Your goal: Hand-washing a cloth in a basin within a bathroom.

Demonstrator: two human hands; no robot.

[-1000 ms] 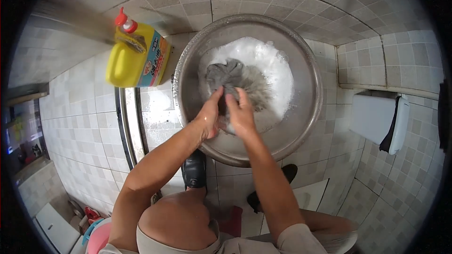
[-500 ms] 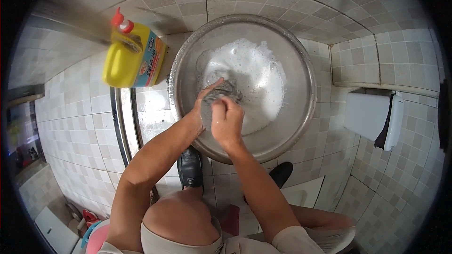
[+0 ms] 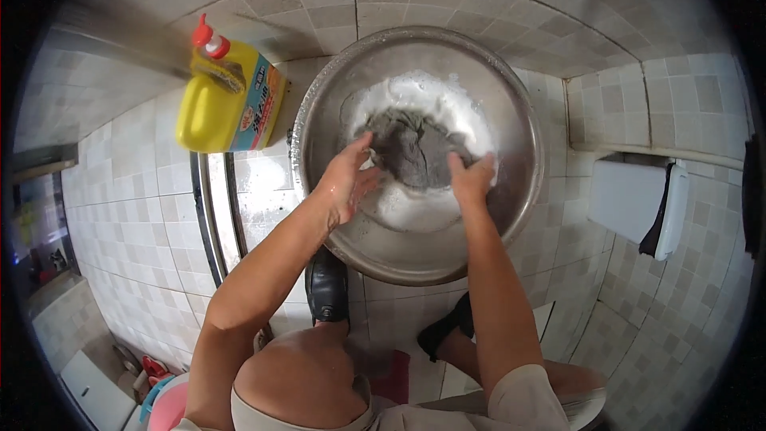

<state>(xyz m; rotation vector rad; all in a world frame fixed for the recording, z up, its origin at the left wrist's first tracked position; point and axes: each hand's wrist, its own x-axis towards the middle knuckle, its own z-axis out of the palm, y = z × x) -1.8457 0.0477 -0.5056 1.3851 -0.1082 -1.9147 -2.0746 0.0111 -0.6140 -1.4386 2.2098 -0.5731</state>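
Note:
A wet grey cloth (image 3: 417,156) lies crumpled and partly spread in foamy water inside a wide round metal basin (image 3: 415,263). White suds (image 3: 455,104) ring the cloth. At its left edge is my left hand (image 3: 349,179), open, thumb and fingers apart. My right hand (image 3: 473,179) is at the cloth's right edge, its thumb apart from the fingers. Some of its fingertips dip into the suds and are partly hidden.
Left of the basin stands a yellow jug (image 3: 231,100) with a red pump top. A metal door track (image 3: 215,215) runs along the tiled floor. On the right is a white box (image 3: 634,199) with a dark strip. My black shoes (image 3: 327,287) are by the basin's near side.
The grey cloth was bunched between my two hands over the basin's left part. Now it lies spread in the middle, and my right hand has moved right, apart from the left.

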